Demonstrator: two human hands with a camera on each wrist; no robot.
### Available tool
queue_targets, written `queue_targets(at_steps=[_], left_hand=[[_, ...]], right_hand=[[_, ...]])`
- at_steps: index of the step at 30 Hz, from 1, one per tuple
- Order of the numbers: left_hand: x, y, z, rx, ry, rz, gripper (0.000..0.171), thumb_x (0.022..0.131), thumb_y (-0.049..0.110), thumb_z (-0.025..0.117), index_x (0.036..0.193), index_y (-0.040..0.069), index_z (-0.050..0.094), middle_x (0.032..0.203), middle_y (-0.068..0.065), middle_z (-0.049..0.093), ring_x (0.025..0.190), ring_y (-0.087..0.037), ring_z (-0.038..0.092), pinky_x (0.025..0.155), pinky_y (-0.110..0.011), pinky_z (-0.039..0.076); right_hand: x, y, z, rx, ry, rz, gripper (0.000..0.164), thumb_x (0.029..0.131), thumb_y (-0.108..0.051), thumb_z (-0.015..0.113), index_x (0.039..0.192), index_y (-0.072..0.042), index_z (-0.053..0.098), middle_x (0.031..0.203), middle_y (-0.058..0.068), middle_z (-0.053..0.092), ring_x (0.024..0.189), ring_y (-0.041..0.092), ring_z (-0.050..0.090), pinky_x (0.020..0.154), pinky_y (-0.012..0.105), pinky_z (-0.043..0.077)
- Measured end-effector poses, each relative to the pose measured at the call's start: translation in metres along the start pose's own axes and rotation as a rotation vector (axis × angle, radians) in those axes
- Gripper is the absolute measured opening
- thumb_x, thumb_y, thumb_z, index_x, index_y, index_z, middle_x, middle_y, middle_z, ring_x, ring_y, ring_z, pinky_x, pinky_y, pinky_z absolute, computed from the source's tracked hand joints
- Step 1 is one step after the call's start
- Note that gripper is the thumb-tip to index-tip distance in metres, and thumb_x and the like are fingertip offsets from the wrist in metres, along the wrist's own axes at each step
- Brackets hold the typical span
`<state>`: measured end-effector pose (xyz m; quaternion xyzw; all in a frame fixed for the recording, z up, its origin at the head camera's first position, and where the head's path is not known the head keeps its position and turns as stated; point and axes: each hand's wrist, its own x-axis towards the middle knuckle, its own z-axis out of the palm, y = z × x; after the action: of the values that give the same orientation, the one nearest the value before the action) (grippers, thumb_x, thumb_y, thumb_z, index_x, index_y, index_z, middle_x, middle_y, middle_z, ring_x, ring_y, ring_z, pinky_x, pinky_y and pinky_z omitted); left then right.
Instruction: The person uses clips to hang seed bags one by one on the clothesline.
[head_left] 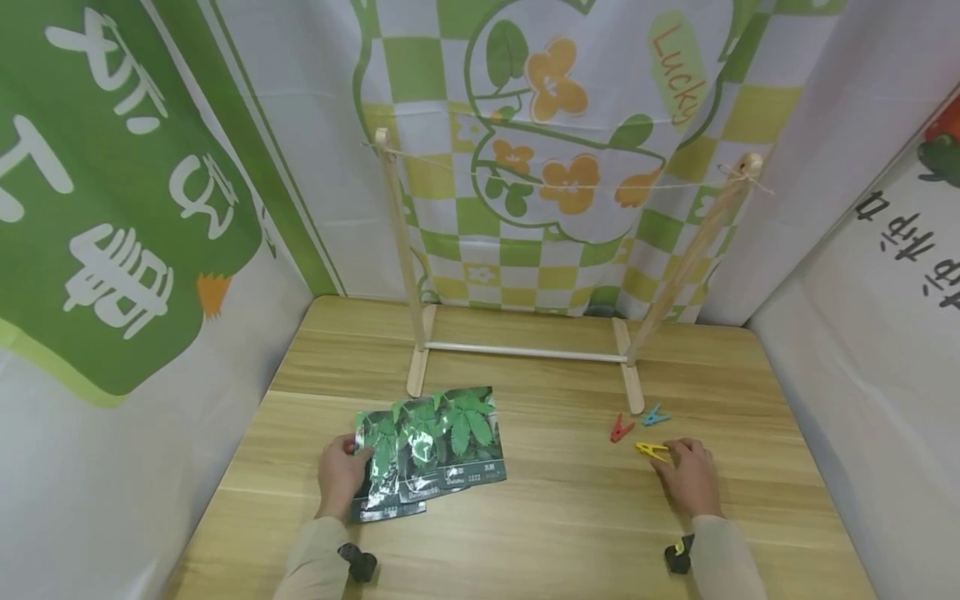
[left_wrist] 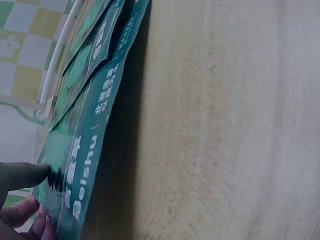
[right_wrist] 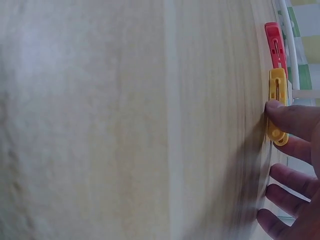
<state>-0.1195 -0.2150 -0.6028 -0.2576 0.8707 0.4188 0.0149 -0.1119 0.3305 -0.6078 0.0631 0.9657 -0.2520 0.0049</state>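
Left hand (head_left: 342,477): pinches left edge of overlapping leaf-print packets (head_left: 422,448) on table (head_left: 555,542).
Right hand (head_left: 692,478): thumb and forefinger pinch yellow clip (head_left: 651,451).
Just beyond: red clip (head_left: 621,428), blue clip (head_left: 656,415).
Farther: wooden frame (head_left: 402,246), upright.

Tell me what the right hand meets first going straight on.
Past the yellow clip it pinches, the right hand would probably meet the red clip or the blue clip; its exact heading and depth leave which unclear.

Left grip (head_left: 342,477) and right grip (head_left: 690,479) pinch, well apart.
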Motion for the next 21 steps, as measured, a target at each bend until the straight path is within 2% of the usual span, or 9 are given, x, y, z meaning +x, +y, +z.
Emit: queue_targets(at_steps=[6,12,16,21], left_hand=[[-0.001,0.001,-0.005,-0.117,-0.030,-0.071,0.041,0.097,0.015,0.055,0.131,-0.006,0.050,0.124,-0.029,0.055,0.112,-0.041,0.054,0.093,-0.050,0.048],[0.001,-0.002,-0.010,-0.175,-0.037,-0.094,0.043,0.098,0.017,0.054,0.134,-0.005,0.048,0.125,-0.029,0.056,0.111,-0.040,0.056,0.091,-0.048,0.050],[0.004,-0.003,-0.013,-0.228,-0.054,-0.112,0.044,0.098,0.019,0.053,0.134,-0.005,0.048,0.128,-0.030,0.056,0.115,-0.040,0.057,0.096,-0.049,0.049],[0.008,-0.002,-0.017,-0.260,-0.070,-0.127,0.046,0.099,0.022,0.052,0.136,-0.004,0.046,0.132,-0.030,0.054,0.121,-0.041,0.054,0.102,-0.050,0.046]], right_hand=[[0.000,0.001,-0.002,0.084,-0.024,0.047,0.047,0.089,-0.023,0.069,0.125,0.007,0.058,0.131,0.033,0.049,0.119,0.049,0.045,0.100,0.063,0.037],[0.002,-0.002,-0.005,0.187,-0.081,0.131,0.052,0.092,-0.029,0.067,0.130,0.005,0.054,0.136,0.032,0.047,0.126,0.048,0.040,0.106,0.063,0.032],[0.001,-0.005,-0.007,0.284,-0.108,0.196,0.057,0.092,-0.033,0.065,0.133,0.004,0.051,0.140,0.030,0.045,0.130,0.047,0.038,0.109,0.064,0.029],[0.001,-0.009,-0.010,0.414,-0.116,0.251,0.062,0.092,-0.038,0.065,0.136,0.002,0.049,0.143,0.028,0.045,0.132,0.042,0.041,0.110,0.059,0.033]])
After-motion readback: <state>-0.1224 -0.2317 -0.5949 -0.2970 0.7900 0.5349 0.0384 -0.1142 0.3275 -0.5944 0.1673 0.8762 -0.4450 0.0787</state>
